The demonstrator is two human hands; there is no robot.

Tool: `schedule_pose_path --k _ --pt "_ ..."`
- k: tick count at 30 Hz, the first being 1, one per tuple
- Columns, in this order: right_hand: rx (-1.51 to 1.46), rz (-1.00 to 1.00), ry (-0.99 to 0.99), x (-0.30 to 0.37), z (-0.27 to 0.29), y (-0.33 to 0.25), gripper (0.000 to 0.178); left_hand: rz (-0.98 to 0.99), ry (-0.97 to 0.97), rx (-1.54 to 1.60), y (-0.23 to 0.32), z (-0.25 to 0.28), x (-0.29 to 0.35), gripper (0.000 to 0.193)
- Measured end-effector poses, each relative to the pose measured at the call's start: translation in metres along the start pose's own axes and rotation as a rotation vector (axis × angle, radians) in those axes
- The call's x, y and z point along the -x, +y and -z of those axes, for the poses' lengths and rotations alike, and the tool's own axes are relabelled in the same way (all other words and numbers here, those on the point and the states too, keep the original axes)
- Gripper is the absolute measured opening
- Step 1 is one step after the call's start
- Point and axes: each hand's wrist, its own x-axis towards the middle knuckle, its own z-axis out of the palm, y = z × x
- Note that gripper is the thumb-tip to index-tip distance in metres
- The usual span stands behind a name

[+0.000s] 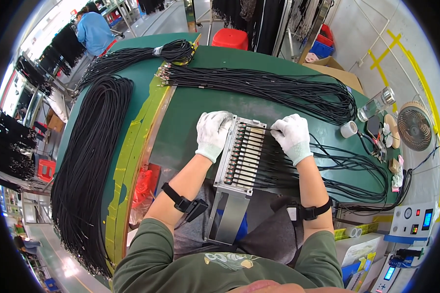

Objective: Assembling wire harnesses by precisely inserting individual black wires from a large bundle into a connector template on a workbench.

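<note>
A metal fixture (220, 166) with a column of narrow pale slots lies tilted at the near edge of the green table. Black cables (276, 161) run from its slots to the right, their ends seated along its left side. My left hand (213, 133), in a white glove, is closed against the fixture's upper left edge, fingertips partly hidden. At the upper right corner, my gloved right hand (294, 138) pinches what looks like one thin black cable. The loose cable lengths (362, 168) loop over the table on the right.
Bundles of black cable lie at the far side (259, 88) and on the left (93, 161). A yellow-taped wooden edge (127, 195) crosses the table. To the right are a glass bottle (376, 104), a white roll (348, 129) and a fan (415, 126). A person (94, 31) works far left.
</note>
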Motion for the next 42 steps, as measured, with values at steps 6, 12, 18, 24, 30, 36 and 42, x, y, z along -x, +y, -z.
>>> schedule_pose_path --k 6,12,18,24,30,36,42 --pt "-0.046 0.044 0.023 0.000 0.002 -0.003 0.009 0.013 0.006 -0.040 -0.002 -0.006 0.003 0.016" --pt "-0.050 0.034 0.013 -0.002 0.002 -0.004 0.009 -0.015 0.006 -0.081 -0.005 -0.010 0.003 0.018" --pt "-0.045 0.037 0.035 -0.003 -0.004 -0.007 0.008 0.029 -0.193 0.076 0.007 -0.003 -0.005 0.027" --pt "0.010 0.106 0.043 0.001 -0.002 -0.015 0.008 -0.242 -0.310 -0.269 0.043 -0.002 -0.004 0.039" --pt "0.201 0.168 0.094 0.018 0.006 -0.023 0.025 -0.208 -0.408 -0.282 0.051 0.002 -0.002 0.039" --pt "-0.112 0.340 -0.035 0.082 0.050 -0.113 0.045 -0.149 -0.387 -0.144 0.024 0.013 0.020 0.042" --pt "-0.187 0.643 -0.134 0.183 0.011 -0.187 0.062 -0.019 -0.444 0.227 -0.002 0.023 0.032 0.054"
